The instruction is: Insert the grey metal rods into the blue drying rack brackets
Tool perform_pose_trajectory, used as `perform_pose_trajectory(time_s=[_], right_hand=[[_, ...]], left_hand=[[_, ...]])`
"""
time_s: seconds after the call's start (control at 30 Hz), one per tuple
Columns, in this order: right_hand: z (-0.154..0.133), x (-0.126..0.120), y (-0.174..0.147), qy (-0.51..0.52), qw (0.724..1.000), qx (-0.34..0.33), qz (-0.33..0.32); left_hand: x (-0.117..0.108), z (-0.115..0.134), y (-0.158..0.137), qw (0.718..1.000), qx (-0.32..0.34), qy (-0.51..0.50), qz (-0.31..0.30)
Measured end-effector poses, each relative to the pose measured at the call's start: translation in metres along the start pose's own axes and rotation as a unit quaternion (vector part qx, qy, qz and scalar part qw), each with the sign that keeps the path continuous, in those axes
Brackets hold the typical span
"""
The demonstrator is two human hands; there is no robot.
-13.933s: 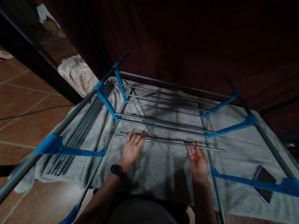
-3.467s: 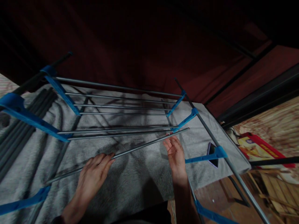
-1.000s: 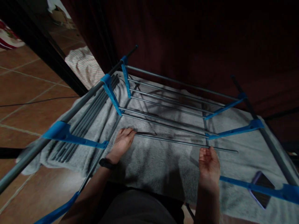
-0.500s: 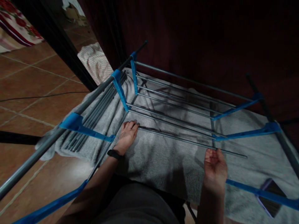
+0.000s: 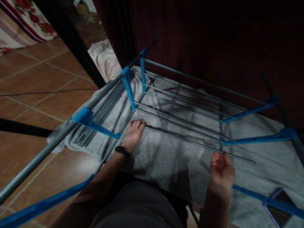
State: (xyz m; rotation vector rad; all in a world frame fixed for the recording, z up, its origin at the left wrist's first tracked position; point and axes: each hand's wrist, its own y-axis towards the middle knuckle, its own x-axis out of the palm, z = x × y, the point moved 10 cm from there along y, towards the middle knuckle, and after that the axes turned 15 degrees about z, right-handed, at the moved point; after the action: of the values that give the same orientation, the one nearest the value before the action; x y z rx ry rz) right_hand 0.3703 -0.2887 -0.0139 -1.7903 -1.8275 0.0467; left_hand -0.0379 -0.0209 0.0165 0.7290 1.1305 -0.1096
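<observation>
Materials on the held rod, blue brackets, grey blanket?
Held rod: likely metal, smooth grey, with a faint sheen along its length. Blue brackets: probably molded plastic; even color, rounded collars. Grey blanket: plush fabric, perhaps fleece; matte, fuzzy, rumpled.

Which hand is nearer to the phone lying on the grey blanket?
Right. The right hand holds the thin rod, up and left of the phone; the left hand is at the rod's left end, farther away.
</observation>
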Motion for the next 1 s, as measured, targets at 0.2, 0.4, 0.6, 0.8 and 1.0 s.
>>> perform_pose_trajectory(time_s=[0.2, 0.4, 0.6, 0.8, 1.0], right_hand=[[0.003, 0.001, -0.006, -0.002, 1.0, 0.021, 0.004], [0.002, 0.001, -0.008, -0.026, 1.0, 0.009, 0.001], [0.004, 0.0, -0.008, -0.024, 1.0, 0.002, 0.006], [0.009, 0.014, -0.017, 0.017, 1.0, 0.011, -0.018], [0.013, 0.02, -0.019, 0.049, 0.998, 0.033, 0.013]], left_hand=[[0.004, -0.002, -0.002, 1.0, -0.011, 0.025, -0.01], [0.005, -0.001, -0.002, 0.999, -0.012, 0.05, -0.011], [0.005, -0.006, -0.002, 0.999, -0.025, 0.038, 0.002], [0.0, -0.028, -0.002, 0.995, -0.078, -0.016, 0.056], [-0.002, -0.044, 0.002, 0.988, -0.1, -0.08, 0.088]])
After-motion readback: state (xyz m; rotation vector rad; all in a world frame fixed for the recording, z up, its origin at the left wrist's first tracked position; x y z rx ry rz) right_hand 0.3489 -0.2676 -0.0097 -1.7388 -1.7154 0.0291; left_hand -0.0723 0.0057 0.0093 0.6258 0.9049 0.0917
